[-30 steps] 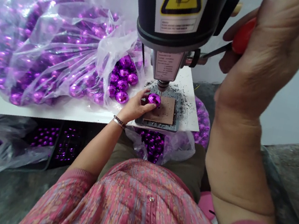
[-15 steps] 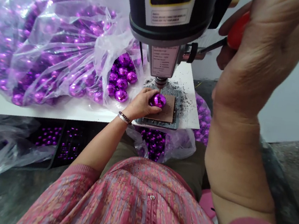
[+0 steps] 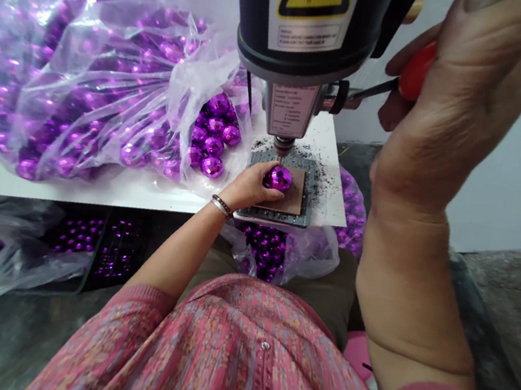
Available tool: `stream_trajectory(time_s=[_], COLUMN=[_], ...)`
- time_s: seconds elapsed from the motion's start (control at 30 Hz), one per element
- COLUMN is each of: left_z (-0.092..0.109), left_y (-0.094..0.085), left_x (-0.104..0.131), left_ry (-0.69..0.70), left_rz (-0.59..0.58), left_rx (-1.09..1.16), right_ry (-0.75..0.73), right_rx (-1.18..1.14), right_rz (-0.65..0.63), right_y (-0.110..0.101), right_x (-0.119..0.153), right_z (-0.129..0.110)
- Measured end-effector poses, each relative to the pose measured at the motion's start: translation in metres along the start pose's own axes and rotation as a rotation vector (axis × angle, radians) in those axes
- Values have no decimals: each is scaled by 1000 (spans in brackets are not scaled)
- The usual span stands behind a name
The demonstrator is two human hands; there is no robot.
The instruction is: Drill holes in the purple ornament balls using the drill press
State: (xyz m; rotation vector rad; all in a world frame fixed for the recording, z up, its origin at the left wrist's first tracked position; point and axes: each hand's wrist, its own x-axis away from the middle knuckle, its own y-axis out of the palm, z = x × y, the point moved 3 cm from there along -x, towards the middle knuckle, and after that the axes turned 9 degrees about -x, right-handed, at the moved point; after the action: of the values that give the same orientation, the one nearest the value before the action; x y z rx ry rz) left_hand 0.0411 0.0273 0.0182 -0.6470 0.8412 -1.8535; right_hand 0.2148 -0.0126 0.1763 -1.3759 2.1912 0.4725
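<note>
My left hand (image 3: pixel 255 184) is closed around a shiny purple faceted ball (image 3: pixel 277 178), thumb at its near side. The ball rests on a brown square board (image 3: pixel 292 201) over the grey metal base (image 3: pixel 305 218) of a drill press (image 3: pixel 312 25). Right above the ball is the thin bit (image 3: pixel 280 160) in the chuck; whether its tip touches the ball, I cannot tell. High on the right, my right hand (image 3: pixel 467 102) grips the drill press's red-knobbed lever (image 3: pixel 417 71), with fingers curled behind the knob.
A large clear plastic bag (image 3: pixel 96 77) of purple balls fills the table's left side, its mouth spilling several loose balls (image 3: pixel 213 146). Dark shavings lie around the base on the white table (image 3: pixel 333 200). Below the edge hangs another bag (image 3: pixel 314 249); dark crates (image 3: pixel 97 255) stand lower left.
The view has shifted slightly, so the drill press appears a little further right and lower. Both hands keep their hold on the ball and the lever.
</note>
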Motion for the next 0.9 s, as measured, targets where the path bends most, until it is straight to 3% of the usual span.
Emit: stream_trajectory(time_s=[0.1,0.23,0.43,0.9], left_z=[-6,-8,1,-4], left_y=[2,7,11,15], left_x=[0,3,6,5], left_ry=[21,52,-87,-86], left_rz=[-5,32,104,92], left_rx=[46,44,-20,22], right_ry=[-97,-97,-151,7], right_rx=[49,3,12,199], right_rz=[101,67,-41,-149], right_y=[-1,-3,-8,-26], right_x=[2,6,8,22], right_z=[1,4,-2,-17])
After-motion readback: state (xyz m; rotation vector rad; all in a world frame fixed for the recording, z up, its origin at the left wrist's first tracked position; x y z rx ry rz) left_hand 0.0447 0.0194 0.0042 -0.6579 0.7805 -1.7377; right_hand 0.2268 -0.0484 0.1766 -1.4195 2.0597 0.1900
